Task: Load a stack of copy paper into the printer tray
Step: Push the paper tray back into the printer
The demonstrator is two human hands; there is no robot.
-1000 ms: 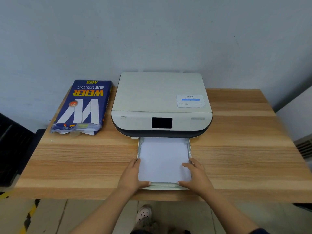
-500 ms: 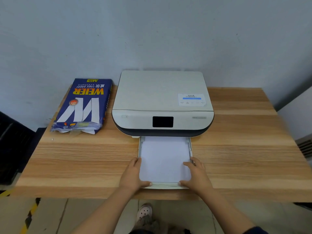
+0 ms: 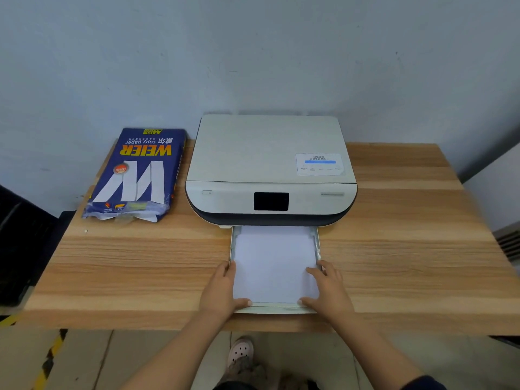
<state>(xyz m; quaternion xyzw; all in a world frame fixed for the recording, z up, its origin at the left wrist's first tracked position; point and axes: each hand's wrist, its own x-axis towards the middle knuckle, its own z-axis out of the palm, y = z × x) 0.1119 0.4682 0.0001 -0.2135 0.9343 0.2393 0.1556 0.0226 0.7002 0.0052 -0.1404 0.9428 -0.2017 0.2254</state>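
The stack of copy paper (image 3: 274, 266) lay flat inside the printer tray (image 3: 317, 243), which stood pulled out from the front of the printer (image 3: 270, 170) toward the near edge of the table (image 3: 408, 249). The far end of the stack ran under the dark lower front of the printer. The near end stopped just short of the tray's front lip.

The left hand (image 3: 222, 291) rested against the left near corner of the tray. Its fingers lay along the left tray wall and its thumb curled across the front lip, touching the near left corner of the paper. The right hand (image 3: 327, 291) mirrored this at the right near corner, fingers on the right edge of the stack and thumb on the front lip. Both hands were loosely spread and pressed flat rather than closed around anything; whether either hand truly gripped the tray could not be told.

The printer sat at the back centre of the table, lid closed, with a dark display (image 3: 271, 201) on its front panel and a label (image 3: 320, 164) on the lid's right side. A blue ream wrapper (image 3: 135, 175), torn open at its near end, lay on the table just left of the printer. A grey wall (image 3: 253, 52) stood behind the table. Below the table edge, a shoe (image 3: 240, 351) was visible on the floor (image 3: 84, 361).
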